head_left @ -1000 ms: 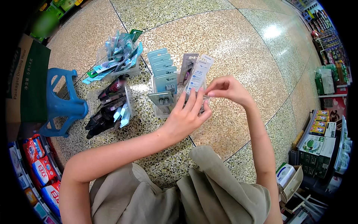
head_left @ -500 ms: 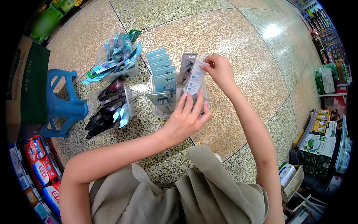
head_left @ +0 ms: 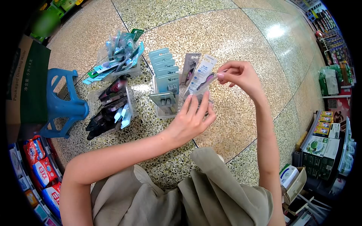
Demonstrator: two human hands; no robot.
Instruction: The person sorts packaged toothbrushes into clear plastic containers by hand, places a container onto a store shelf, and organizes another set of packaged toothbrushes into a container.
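Toothbrush pack [head_left: 205, 81] slants up toward right hand [head_left: 241, 75].

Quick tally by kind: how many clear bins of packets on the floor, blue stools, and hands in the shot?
Clear bins of packets: 4
Blue stool: 1
Hands: 2, left hand, right hand, which pinches a white packet
Total: 7

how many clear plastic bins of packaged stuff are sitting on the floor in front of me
3 for certain. A far-left bin holds mixed toothbrush packs, a near-left bin holds dark packs, and a middle bin holds blue cards. The left hand may hide a fourth behind it.
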